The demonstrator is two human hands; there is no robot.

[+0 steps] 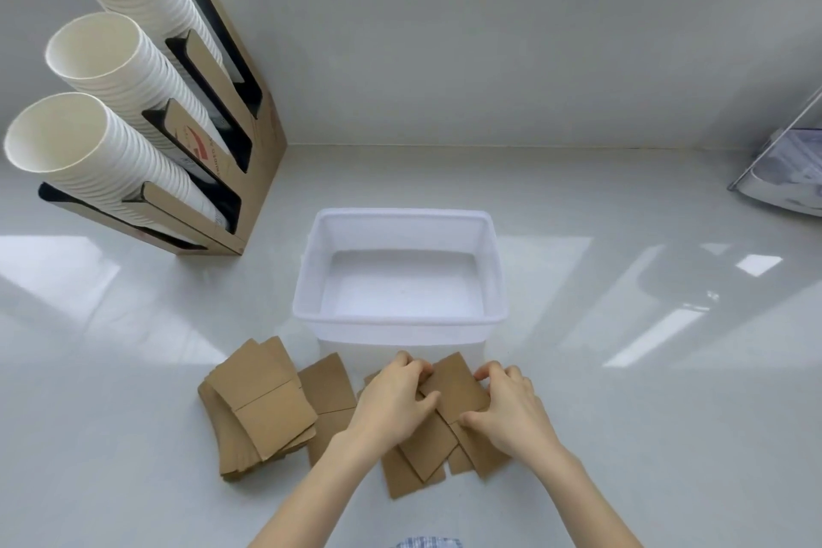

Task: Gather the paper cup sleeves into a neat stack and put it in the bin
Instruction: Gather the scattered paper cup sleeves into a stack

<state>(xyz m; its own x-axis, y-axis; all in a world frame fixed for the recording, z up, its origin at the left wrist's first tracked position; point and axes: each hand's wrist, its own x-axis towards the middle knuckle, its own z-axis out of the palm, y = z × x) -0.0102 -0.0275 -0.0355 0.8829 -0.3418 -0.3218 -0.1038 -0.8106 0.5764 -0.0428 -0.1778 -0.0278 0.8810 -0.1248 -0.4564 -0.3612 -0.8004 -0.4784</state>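
Note:
Brown flat paper cup sleeves lie on the white counter in front of a translucent white bin (497,276), which holds nothing. A loose pile of sleeves (262,407) sits at the left. Another scattered group of sleeves (427,449) lies under my hands. My left hand (393,400) and my right hand (507,405) press in from either side on the top sleeve (458,389) of that group, fingers curled around its edges.
A cardboard cup holder (255,156) with three slanted stacks of white paper cups (111,71) stands at the back left. A clear dispenser (787,174) sits at the far right edge. A low wall runs behind the counter.

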